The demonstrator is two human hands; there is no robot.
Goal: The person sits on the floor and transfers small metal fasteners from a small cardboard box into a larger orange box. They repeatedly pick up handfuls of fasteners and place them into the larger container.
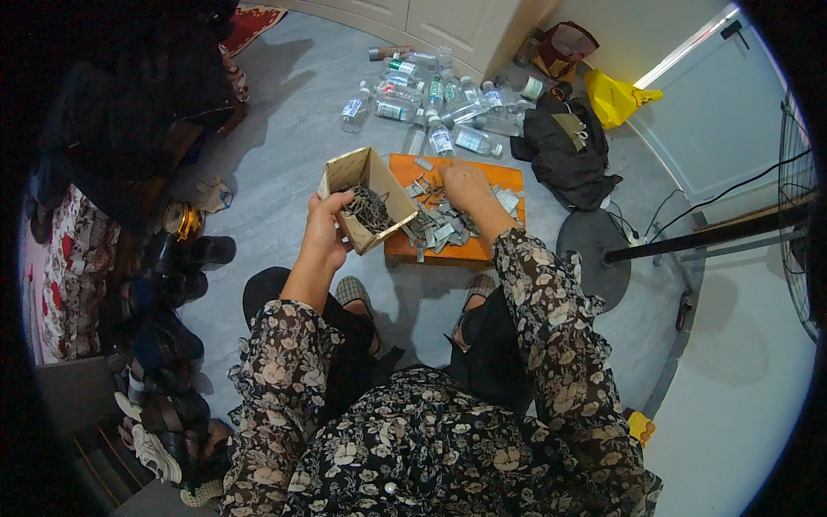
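Note:
My left hand (326,226) grips an open cardboard box (404,210) by its left side, thumb over the rim. The box is tilted, and a heap of dark nails or screws (369,210) lies inside it. To its right is a low orange wooden stool or box top (504,174), strewn with small grey metal pieces (446,229) that look like staple strips. My right hand (466,184) reaches down over this pile with its fingers curled. A few dark screw-like pieces (436,192) lie by its fingertips. Whether the fingers pinch anything is hidden from me.
Many plastic bottles (442,97) lie behind the stool, near a cabinet (446,26). At right are a black bag or garment (572,155), a yellow plastic bag (614,100) and a fan's round base (591,252) with cables. Shoes (174,336) line the left side.

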